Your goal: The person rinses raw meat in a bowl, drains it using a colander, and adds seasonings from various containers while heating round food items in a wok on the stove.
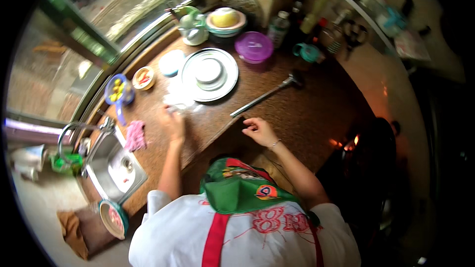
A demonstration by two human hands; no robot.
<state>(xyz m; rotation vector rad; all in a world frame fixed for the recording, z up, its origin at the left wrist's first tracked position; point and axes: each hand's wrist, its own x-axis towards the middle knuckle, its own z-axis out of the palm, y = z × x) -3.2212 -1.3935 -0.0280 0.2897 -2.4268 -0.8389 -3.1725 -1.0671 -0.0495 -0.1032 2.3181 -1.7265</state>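
My left hand (172,124) is over the brown countertop (207,122), its fingertips blurred beside a clear, shiny thing (180,106) that may be a bowl or plastic. Whether the fingers grip it is hard to tell. My right hand (261,131) hovers by the counter's front edge, fingers curled and slightly apart, with nothing seen in them. Just beyond it lies a long-handled metal ladle (263,96). A large metal plate or lid (231,72) with a small round dish (208,70) in its middle sits farther back. I wear a green apron (237,196).
Left are a steel sink (111,172), a pink cloth (136,136), a blue strainer (119,108) of small yellow-green fruits and a small bowl (143,78) with red pieces. At the back stand a purple-lidded container (254,47), stacked bowls (225,26) and bottles (279,27). A flame (356,140) glows at right.
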